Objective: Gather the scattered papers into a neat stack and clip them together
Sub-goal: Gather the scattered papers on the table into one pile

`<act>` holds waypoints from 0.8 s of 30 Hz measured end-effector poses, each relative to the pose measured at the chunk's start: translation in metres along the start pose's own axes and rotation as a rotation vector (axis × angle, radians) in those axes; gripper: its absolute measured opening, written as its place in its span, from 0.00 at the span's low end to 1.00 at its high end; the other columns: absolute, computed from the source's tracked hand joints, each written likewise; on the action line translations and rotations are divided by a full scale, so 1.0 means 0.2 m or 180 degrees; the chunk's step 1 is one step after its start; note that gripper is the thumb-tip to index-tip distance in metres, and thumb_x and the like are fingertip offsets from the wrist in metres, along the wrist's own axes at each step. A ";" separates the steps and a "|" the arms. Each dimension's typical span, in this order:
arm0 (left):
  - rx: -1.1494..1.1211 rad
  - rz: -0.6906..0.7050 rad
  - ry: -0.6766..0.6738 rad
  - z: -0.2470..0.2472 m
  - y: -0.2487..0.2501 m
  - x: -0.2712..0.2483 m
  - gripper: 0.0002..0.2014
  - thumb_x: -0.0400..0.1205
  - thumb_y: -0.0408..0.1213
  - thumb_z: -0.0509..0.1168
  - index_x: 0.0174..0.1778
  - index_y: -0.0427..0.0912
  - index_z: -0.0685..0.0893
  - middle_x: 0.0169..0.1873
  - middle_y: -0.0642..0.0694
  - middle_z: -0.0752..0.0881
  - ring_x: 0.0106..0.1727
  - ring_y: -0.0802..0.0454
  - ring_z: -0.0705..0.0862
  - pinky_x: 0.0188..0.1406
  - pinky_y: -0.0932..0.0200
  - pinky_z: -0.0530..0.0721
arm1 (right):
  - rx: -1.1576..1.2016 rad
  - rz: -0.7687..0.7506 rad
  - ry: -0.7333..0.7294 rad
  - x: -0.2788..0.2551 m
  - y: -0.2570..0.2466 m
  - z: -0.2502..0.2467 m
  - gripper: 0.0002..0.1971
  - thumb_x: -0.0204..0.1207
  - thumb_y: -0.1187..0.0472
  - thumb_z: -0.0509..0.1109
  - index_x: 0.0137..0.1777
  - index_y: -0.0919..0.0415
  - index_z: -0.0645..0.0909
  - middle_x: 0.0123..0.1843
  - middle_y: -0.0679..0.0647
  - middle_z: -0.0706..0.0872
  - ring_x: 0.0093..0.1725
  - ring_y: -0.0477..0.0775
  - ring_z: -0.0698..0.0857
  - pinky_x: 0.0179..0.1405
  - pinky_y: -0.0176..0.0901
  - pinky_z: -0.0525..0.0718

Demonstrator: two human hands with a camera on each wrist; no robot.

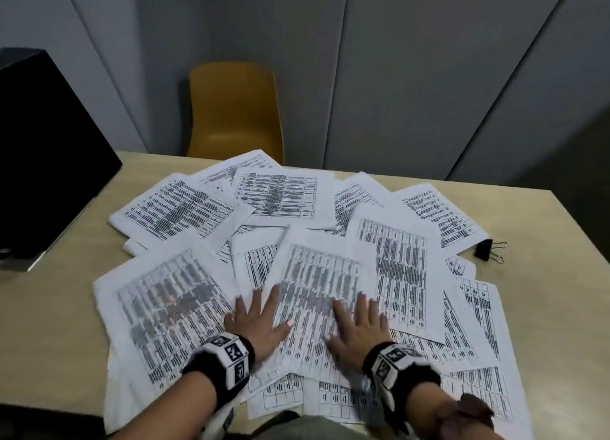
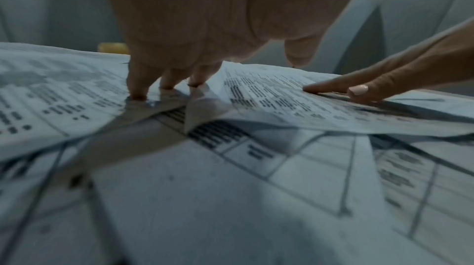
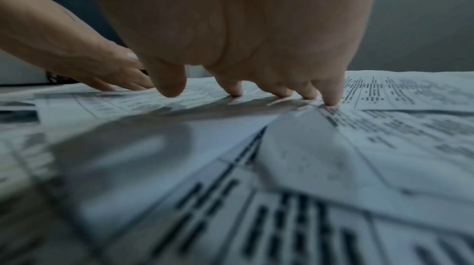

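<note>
Several printed white papers (image 1: 277,198) lie fanned and overlapping across the beige table (image 1: 49,324). My left hand (image 1: 257,317) lies flat with spread fingers on the sheets near the front centre. Beside it, my right hand (image 1: 358,327) presses flat on the top middle sheet (image 1: 317,274). In the left wrist view the left fingertips (image 2: 138,95) touch paper (image 2: 231,198), and the right hand (image 2: 359,89) lies on a slightly lifted sheet. The right wrist view shows the right fingertips (image 3: 330,101) pressing on paper (image 3: 384,127), the left hand (image 3: 102,70) alongside. A black binder clip (image 1: 488,250) sits at the right edge of the spread.
A black monitor or box (image 1: 43,149) stands on the table's left side. A mustard-yellow chair (image 1: 234,109) is behind the far edge, before grey wall panels. Bare tabletop shows at the left front and far right.
</note>
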State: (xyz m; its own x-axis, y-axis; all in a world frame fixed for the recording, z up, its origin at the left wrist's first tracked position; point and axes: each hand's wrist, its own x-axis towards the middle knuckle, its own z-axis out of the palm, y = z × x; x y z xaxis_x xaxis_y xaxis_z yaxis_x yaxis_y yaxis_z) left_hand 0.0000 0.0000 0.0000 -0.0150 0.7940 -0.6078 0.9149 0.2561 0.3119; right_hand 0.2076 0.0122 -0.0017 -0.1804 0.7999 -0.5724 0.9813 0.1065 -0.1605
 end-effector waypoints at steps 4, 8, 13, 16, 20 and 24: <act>-0.0115 0.0421 0.0268 0.05 -0.06 -0.01 0.40 0.81 0.62 0.51 0.78 0.60 0.30 0.82 0.46 0.36 0.84 0.44 0.40 0.80 0.40 0.43 | 0.0161 -0.0305 0.0139 -0.02 0.02 0.02 0.45 0.62 0.23 0.34 0.80 0.38 0.38 0.78 0.55 0.26 0.82 0.67 0.36 0.75 0.60 0.33; -0.0955 -0.0164 0.1523 0.01 -0.15 0.02 0.42 0.78 0.51 0.64 0.82 0.55 0.43 0.83 0.44 0.53 0.83 0.42 0.52 0.81 0.39 0.54 | 0.0946 0.0746 0.0932 0.02 0.20 -0.09 0.36 0.78 0.44 0.60 0.82 0.49 0.47 0.84 0.63 0.42 0.83 0.66 0.45 0.82 0.62 0.47; -0.0936 -0.0948 0.0963 0.01 -0.11 -0.01 0.42 0.81 0.58 0.55 0.79 0.56 0.29 0.83 0.41 0.36 0.82 0.36 0.36 0.78 0.32 0.38 | 0.0762 0.1112 0.0410 0.10 0.31 -0.11 0.37 0.79 0.40 0.53 0.82 0.47 0.40 0.83 0.67 0.35 0.81 0.72 0.38 0.79 0.64 0.41; -0.0737 -0.0562 0.0834 0.08 -0.06 -0.01 0.42 0.81 0.58 0.54 0.79 0.57 0.29 0.83 0.47 0.37 0.83 0.39 0.37 0.77 0.34 0.36 | 0.0542 0.0653 0.0309 0.08 0.22 -0.06 0.35 0.79 0.40 0.52 0.82 0.43 0.40 0.83 0.65 0.34 0.82 0.71 0.37 0.79 0.64 0.41; -0.1013 -0.0379 0.1602 0.05 -0.10 0.00 0.40 0.76 0.52 0.66 0.81 0.50 0.53 0.74 0.48 0.70 0.76 0.37 0.68 0.75 0.38 0.62 | 0.0879 0.0654 0.0803 0.07 0.19 -0.07 0.32 0.78 0.43 0.58 0.80 0.48 0.56 0.83 0.64 0.51 0.82 0.66 0.52 0.80 0.60 0.53; -0.1074 -0.1267 0.1774 -0.07 -0.22 0.03 0.49 0.71 0.54 0.72 0.82 0.48 0.49 0.80 0.37 0.59 0.80 0.35 0.56 0.78 0.37 0.58 | 0.1565 0.1451 0.1332 0.10 0.30 -0.16 0.40 0.71 0.41 0.69 0.78 0.57 0.58 0.75 0.68 0.66 0.74 0.68 0.66 0.71 0.58 0.69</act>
State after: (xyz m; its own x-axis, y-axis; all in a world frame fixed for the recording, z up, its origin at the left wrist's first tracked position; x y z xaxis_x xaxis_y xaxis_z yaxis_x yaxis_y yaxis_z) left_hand -0.0465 0.0004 -0.0071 -0.6012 0.7444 -0.2904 0.6264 0.6647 0.4071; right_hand 0.2646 0.0541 0.0027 0.3685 0.8680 -0.3329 0.7924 -0.4806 -0.3758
